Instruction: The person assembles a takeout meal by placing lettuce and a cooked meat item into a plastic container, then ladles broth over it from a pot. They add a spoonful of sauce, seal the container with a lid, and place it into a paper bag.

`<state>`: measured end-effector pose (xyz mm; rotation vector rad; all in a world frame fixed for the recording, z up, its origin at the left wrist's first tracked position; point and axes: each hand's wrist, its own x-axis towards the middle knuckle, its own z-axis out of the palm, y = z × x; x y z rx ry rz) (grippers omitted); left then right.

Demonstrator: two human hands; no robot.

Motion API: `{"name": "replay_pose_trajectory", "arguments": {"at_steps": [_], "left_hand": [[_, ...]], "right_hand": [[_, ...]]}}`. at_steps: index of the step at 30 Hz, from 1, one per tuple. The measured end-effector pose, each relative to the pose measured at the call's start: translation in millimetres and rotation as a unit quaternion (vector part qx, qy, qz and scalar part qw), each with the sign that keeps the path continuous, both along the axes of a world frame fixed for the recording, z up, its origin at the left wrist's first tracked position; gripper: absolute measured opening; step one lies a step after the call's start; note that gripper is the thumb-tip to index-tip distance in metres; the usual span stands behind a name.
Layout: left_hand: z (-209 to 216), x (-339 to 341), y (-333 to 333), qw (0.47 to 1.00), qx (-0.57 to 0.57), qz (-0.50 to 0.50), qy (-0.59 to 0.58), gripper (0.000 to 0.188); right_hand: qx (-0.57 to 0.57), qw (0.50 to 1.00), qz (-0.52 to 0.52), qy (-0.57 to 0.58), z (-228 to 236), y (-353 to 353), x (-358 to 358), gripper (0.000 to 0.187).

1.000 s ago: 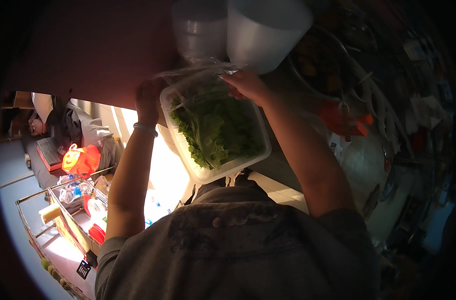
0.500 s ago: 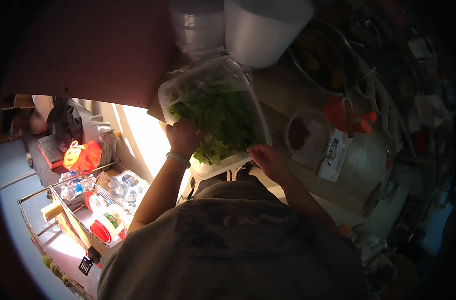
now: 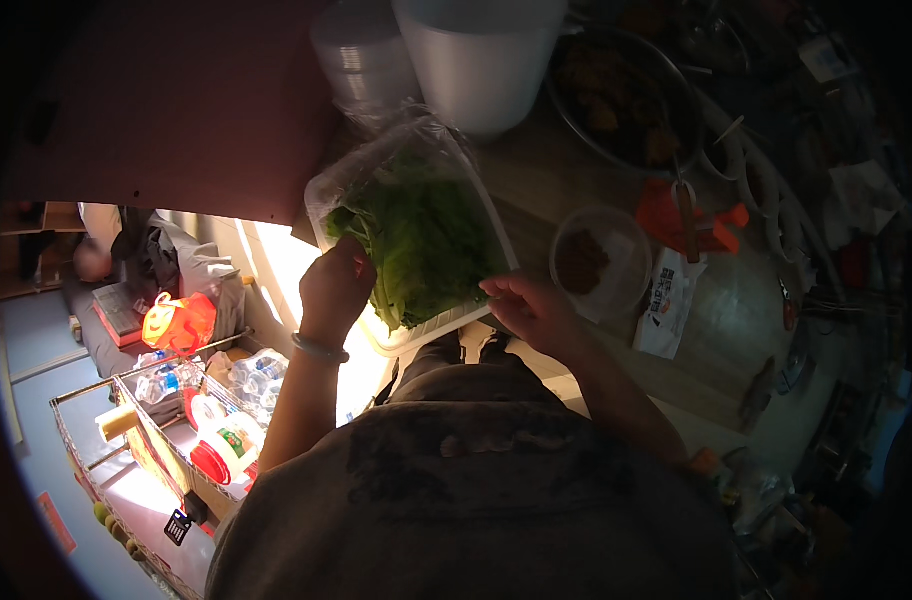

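A white rectangular tray point(image 3: 508, 235) of green leaf lettuce point(image 3: 426, 235) lies in front of me, with clear plastic film point(image 3: 431, 130) bunched over its far end. My left hand point(image 3: 336, 288), with a band on its wrist, is closed at the tray's left side, its fingertips on the edge of a lettuce leaf. Beside the near right corner of the tray is my right hand point(image 3: 524, 308). Its fingers are loosely bent and apart, close to the rim and the lettuce, and I see nothing held in them.
A white bucket point(image 3: 481, 70) and stacked clear lids point(image 3: 371, 65) stand beyond the tray. Rightward are a round clear container point(image 3: 626, 265) with brown food, an orange-red object point(image 3: 716, 230), a white packet point(image 3: 668, 300) and a large pan point(image 3: 626, 100). A wire rack point(image 3: 86, 400) is at lower left.
My left hand has drawn back from over the lettuce to the tray's left edge. The leaves now lie flatter and more spread. My right hand stays near the right rim, its fingers slightly more spread.
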<state>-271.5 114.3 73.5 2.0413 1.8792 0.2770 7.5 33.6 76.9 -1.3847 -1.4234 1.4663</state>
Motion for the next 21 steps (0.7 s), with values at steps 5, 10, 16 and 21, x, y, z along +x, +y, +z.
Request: {"name": "replay_pose_trajectory", "arguments": {"at_steps": [5,10,16,21], "left_hand": [[-5.7,-0.1,16.4,0.996,-0.084,-0.003,0.041,0.034],[-62.6,12.1,3.4,0.995,-0.076,0.056,0.021,0.052],[-14.4,5.3,-3.5,0.996,0.001,-0.002,-0.091,0.029],[73.4,18.5,9.8,0.952,-0.078,-0.086,-0.284,0.033]], "right_hand": [[0.111,0.993,0.027,-0.011,16.1,38.7,-3.0,0.032],[0.098,0.994,0.036,0.002,20.6,45.6,5.0,0.031],[0.063,0.997,0.043,-0.031,22.8,31.4,20.1,0.035],[0.260,0.963,0.016,-0.075,36.5,45.0,4.7,0.059]]}}
